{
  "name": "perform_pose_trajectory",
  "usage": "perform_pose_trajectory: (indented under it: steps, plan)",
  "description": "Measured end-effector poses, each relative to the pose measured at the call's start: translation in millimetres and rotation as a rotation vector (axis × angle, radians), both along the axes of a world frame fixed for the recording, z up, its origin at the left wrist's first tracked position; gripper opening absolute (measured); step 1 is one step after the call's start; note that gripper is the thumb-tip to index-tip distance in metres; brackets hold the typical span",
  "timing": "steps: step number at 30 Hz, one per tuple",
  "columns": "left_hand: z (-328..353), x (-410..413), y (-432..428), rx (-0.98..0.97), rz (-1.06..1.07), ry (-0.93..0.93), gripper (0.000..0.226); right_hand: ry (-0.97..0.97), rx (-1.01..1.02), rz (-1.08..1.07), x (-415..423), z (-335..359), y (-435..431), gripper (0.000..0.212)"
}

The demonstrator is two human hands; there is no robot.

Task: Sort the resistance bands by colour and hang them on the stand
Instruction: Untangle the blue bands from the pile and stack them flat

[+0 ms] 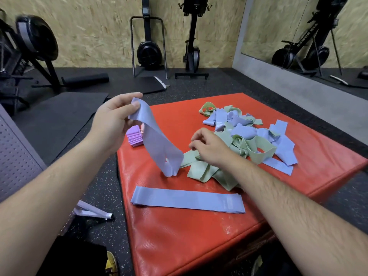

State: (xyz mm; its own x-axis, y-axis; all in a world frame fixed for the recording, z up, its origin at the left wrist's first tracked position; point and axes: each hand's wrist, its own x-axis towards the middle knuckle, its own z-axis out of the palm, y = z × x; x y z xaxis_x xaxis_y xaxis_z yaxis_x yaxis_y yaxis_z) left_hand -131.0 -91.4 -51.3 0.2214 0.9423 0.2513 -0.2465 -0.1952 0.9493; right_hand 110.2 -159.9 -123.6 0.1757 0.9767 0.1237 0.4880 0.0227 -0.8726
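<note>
two hands: the left hand [113, 118] and the right hand [211, 148]. one red table [179, 246]. two lots of blue lie apart from the heap: one blue band [157, 144] in the left hand, and one flat blue strip [187, 200] whose layers cannot be counted. one tangled heap [245, 140] of blue and green bands, too knotted to number. one purple stack [135, 136] of several folds. three rowing machines: the left machine [148, 48], the right machine [192, 46] and a third machine [29, 40]. two black mats: the near mat [59, 116] and the far mat [149, 85]. one foam roller [85, 78]. one mirror [310, 32].
</note>
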Motion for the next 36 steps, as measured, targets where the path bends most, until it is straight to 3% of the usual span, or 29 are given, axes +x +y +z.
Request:
perform_pose_trajectory:
  steps: [5,6,9,11,18,21,26,29,36]
  plan:
    - [-4,20,-14,0.017,-0.133,0.102,0.022,0.009,0.009,0.197,-20,-3,-5,0.068]
    - [-6,24,-17,0.029,-0.146,0.132,0.023,-0.002,0.022,0.220,-27,-4,-3,0.065]
    - [-7,33,-22,0.051,-0.166,0.150,0.024,-0.105,0.091,0.135,-41,-3,7,0.021]
    - [-3,34,-23,0.061,-0.156,0.104,0.024,-0.186,0.106,0.060,-41,-3,11,0.007]
    - [11,10,-8,0.027,0.037,-0.142,0.021,-0.233,0.015,-0.108,2,-10,10,0.012]
    - [6,-4,3,-0.027,0.162,-0.169,0.021,-0.086,0.025,-0.214,21,-2,5,0.015]
    - [-21,-9,15,-0.083,0.266,-0.025,0.022,0.325,0.031,-0.329,36,21,-7,0.007]
    - [-31,-6,17,-0.127,0.258,0.004,0.019,0.662,-0.018,-0.265,38,29,-16,0.008]
    - [-51,-8,16,-0.151,0.212,0.117,0.016,0.654,-0.195,0.035,60,30,-47,0.021]
